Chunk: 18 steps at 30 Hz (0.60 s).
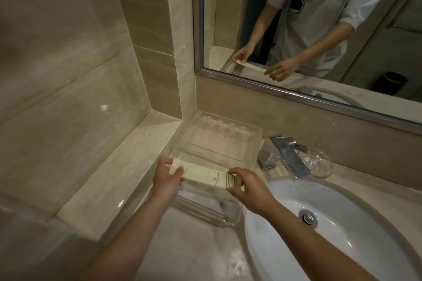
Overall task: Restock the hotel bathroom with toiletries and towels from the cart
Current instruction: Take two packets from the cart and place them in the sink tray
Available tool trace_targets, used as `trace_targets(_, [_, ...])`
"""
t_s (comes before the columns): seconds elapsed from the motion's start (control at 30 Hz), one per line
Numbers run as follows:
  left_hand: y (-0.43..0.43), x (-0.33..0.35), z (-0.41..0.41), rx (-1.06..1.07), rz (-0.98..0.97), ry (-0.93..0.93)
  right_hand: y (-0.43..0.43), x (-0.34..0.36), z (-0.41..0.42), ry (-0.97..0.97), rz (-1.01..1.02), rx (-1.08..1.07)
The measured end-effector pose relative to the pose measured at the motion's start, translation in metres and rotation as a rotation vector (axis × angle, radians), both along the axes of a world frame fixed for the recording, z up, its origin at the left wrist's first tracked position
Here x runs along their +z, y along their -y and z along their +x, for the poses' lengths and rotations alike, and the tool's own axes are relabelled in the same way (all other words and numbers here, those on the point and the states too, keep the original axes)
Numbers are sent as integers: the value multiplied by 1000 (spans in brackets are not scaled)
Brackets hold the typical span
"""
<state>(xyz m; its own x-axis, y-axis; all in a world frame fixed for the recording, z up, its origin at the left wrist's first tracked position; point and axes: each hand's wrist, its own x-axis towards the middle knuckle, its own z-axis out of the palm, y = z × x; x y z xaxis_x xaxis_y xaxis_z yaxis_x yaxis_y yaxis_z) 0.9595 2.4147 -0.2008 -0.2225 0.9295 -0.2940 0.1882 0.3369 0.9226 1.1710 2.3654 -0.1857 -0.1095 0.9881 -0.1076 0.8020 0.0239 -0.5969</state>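
A stack of slim cream toiletry boxes (203, 174) with a gold emblem is held flat above a clear acrylic amenity tray (252, 143) on the vanity counter. My left hand (167, 179) pinches the stack's left end. At the right end, my right hand (246, 186) has its fingers around the box ends. The stack hovers over the tray's middle. Something white lies in the tray's near compartment, partly hidden by my hands.
A white basin (338, 219) with a metal drain lies to the right, behind it a chrome faucet (283, 155) and a clear glass dish (317, 162). A mirror (319, 29) hangs above. A marble ledge (118, 166) and wall close the left side.
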Motion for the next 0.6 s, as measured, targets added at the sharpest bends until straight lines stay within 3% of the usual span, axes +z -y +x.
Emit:
trace_targets(0.17, [-8,-34,-5,-50,44,-123,-9,-30,-9,173,-21,-8])
trace_targets(0.33, [-20,-51,-3,-247,92,-358,-20,-50,-13,399,37,31])
trace_targets(0.6, [-27,-62,2,-364,118,-488,-19,-64,-7,462,12,10])
